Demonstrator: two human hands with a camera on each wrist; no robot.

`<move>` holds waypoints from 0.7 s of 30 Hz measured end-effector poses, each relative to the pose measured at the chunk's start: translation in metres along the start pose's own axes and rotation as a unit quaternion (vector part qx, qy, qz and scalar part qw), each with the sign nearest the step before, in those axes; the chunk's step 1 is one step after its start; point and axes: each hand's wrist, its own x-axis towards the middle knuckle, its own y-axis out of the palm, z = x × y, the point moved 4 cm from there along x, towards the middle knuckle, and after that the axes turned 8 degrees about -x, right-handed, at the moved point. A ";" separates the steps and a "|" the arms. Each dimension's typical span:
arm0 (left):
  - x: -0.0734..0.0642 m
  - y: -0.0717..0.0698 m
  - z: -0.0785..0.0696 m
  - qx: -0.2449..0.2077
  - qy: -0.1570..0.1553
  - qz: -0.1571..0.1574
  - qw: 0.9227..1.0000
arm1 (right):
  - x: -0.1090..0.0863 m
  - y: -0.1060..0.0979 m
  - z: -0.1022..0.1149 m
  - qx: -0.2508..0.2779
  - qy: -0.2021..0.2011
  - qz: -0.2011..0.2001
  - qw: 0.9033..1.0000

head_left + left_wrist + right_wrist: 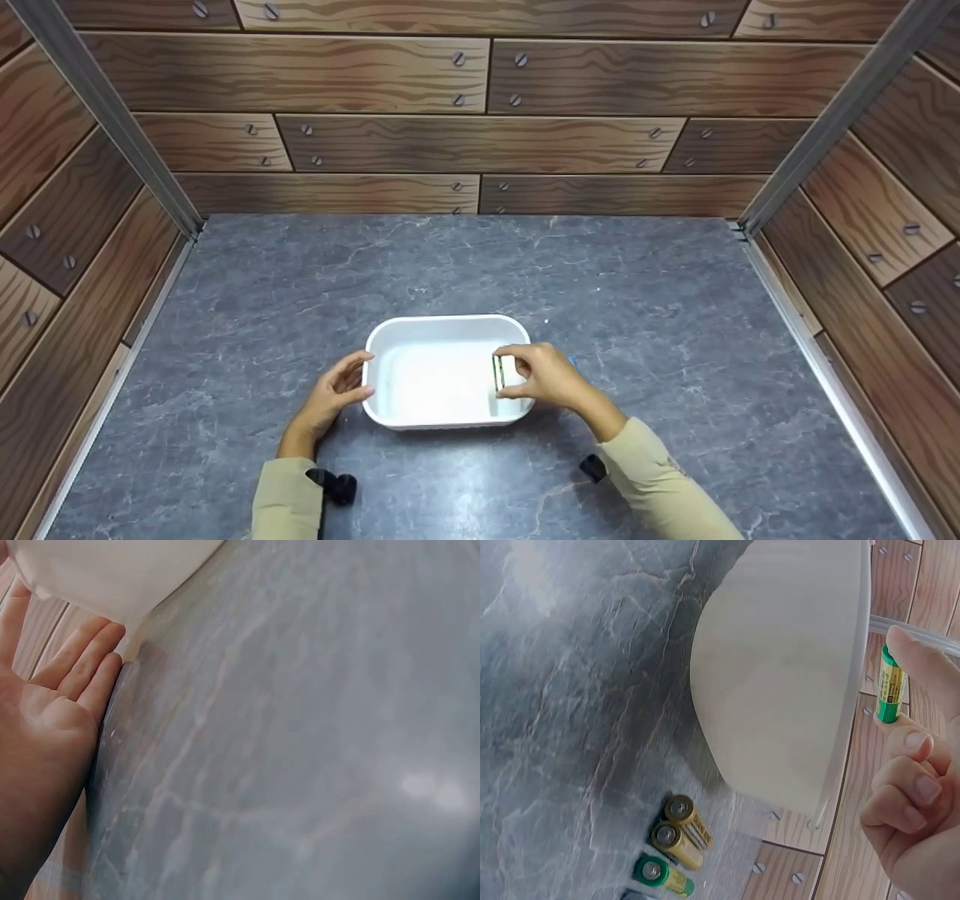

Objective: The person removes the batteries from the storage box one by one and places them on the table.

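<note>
A white plastic tub (450,319) stands on the table. Above its right end my right hand (551,375) pinches a green and gold battery (890,686) by its two ends, thumb against one end and a fingertip at the other. That hand's other fingers (904,787) curl in toward the palm. My left hand (334,394) rests at the tub's left rim, its fingertips touching the edge. Seen from the left wrist, the fingers (82,664) of this hand are nearly straight beside the tub wall (112,577).
In the right wrist view, gold batteries (676,844) and a green one (654,871) lie beside the tub, with another partly cut off at the frame's bottom. A small blue bit (572,361) shows past my right hand. Wood-patterned walls (390,142) enclose the grey marbled table (262,300).
</note>
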 end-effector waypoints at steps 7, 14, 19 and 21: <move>-0.001 0.001 -0.001 0.011 -0.001 0.010 1.000 | -0.005 -0.006 -0.012 0.049 0.024 -0.002 0.999; 0.000 0.000 -0.001 0.003 0.004 0.003 1.000 | -0.010 -0.011 -0.024 0.087 0.030 -0.019 0.996; 0.000 0.000 0.000 0.004 0.005 -0.001 1.000 | -0.014 -0.014 -0.032 0.111 0.027 -0.021 0.993; 0.000 0.000 0.000 0.005 0.004 0.001 1.000 | -0.016 -0.015 -0.036 0.118 0.025 -0.025 0.992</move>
